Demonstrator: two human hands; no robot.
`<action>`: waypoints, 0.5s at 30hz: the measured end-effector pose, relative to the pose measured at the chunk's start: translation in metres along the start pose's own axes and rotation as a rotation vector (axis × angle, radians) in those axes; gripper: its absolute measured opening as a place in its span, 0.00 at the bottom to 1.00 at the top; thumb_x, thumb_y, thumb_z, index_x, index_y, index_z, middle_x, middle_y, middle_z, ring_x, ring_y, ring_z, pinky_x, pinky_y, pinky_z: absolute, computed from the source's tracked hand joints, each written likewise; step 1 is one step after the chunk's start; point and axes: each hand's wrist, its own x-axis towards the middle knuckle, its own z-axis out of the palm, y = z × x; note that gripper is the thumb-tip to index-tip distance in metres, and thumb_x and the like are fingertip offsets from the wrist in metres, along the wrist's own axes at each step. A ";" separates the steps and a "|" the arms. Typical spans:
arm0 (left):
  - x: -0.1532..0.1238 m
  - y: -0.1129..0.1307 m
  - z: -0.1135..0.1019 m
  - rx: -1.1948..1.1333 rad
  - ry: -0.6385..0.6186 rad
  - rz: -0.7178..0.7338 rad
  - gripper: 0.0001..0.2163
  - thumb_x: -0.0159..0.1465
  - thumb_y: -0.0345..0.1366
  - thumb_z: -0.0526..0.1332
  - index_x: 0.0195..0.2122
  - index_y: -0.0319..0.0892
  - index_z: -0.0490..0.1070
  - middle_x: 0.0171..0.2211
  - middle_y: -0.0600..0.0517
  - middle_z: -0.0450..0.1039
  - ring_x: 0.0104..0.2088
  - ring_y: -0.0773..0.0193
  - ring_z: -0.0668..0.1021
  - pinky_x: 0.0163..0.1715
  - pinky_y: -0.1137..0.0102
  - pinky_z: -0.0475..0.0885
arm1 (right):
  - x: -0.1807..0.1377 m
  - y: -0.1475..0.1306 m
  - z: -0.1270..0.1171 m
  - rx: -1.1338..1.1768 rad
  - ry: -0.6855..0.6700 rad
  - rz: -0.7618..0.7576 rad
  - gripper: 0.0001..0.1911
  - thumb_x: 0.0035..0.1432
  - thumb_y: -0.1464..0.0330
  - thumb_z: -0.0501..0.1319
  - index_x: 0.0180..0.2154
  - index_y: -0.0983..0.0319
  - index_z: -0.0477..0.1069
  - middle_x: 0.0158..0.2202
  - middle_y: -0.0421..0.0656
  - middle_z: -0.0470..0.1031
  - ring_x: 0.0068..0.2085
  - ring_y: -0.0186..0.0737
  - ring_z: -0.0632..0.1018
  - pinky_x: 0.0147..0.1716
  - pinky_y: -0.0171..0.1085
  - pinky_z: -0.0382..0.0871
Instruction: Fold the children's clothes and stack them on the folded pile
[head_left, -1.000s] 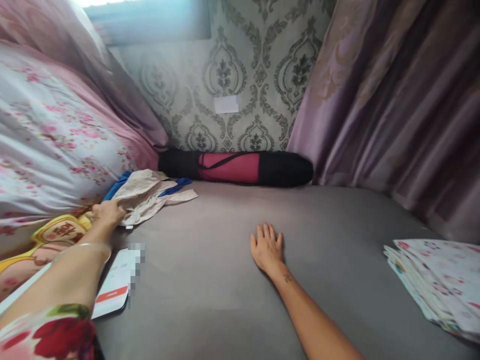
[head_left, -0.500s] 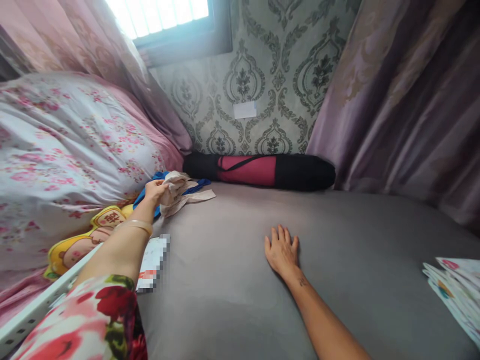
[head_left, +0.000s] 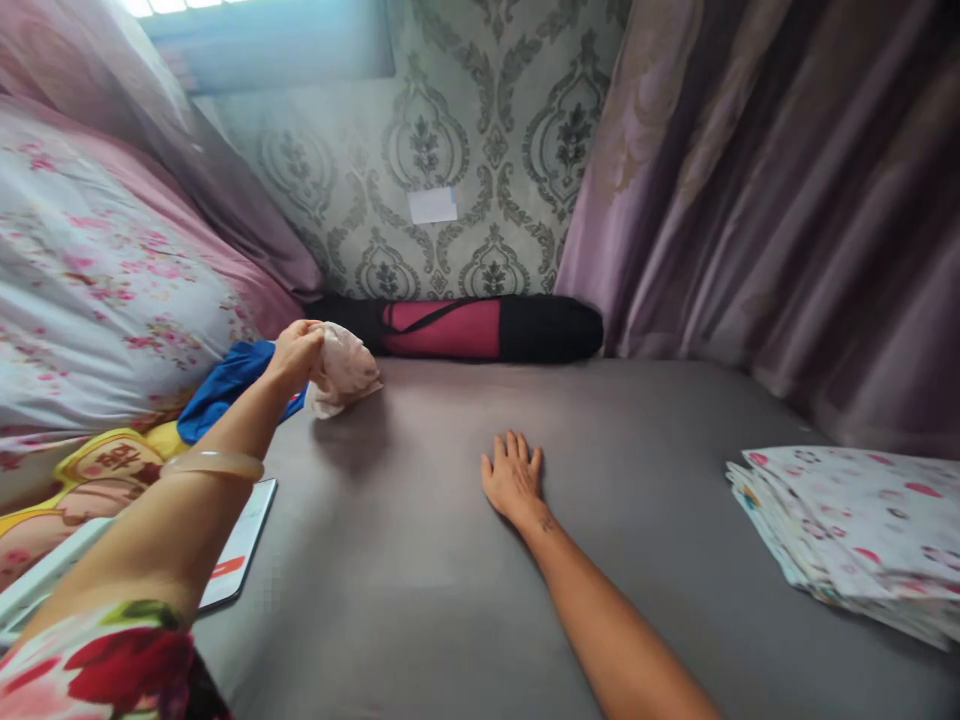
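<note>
Left grip (head_left: 296,355) pinches 1 beige cloth (head_left: 345,368) above grey sheet (head_left: 420,520).

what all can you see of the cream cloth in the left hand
The cream cloth is soft-looking fabric, crumpled and creased, with a loose lower edge. The left hand grips it at the upper left; the rest hangs to the right, apparently raised over the gray sheet, which shows a shadow below it. In view, it overlaps the black and red bag. Folds hide its full shape.
</note>
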 end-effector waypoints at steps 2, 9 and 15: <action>-0.008 0.012 0.013 0.027 -0.046 0.028 0.15 0.61 0.35 0.57 0.48 0.35 0.68 0.29 0.55 0.66 0.25 0.71 0.67 0.22 0.73 0.65 | -0.001 0.002 -0.002 0.040 -0.014 0.003 0.27 0.66 0.61 0.47 0.62 0.66 0.61 0.66 0.54 0.56 0.66 0.54 0.54 0.62 0.57 0.39; -0.058 0.051 0.062 0.082 -0.280 0.330 0.16 0.60 0.49 0.59 0.38 0.42 0.72 0.27 0.52 0.67 0.27 0.64 0.70 0.25 0.68 0.66 | 0.006 0.006 -0.023 0.291 0.000 -0.023 0.25 0.66 0.65 0.50 0.61 0.66 0.61 0.62 0.51 0.65 0.62 0.44 0.65 0.61 0.44 0.53; -0.120 0.087 0.100 0.078 -0.600 0.526 0.15 0.62 0.49 0.56 0.38 0.42 0.70 0.25 0.55 0.64 0.24 0.67 0.68 0.23 0.72 0.63 | 0.007 -0.001 -0.067 0.535 0.183 -0.219 0.30 0.64 0.59 0.54 0.64 0.64 0.55 0.64 0.49 0.61 0.64 0.40 0.61 0.61 0.38 0.55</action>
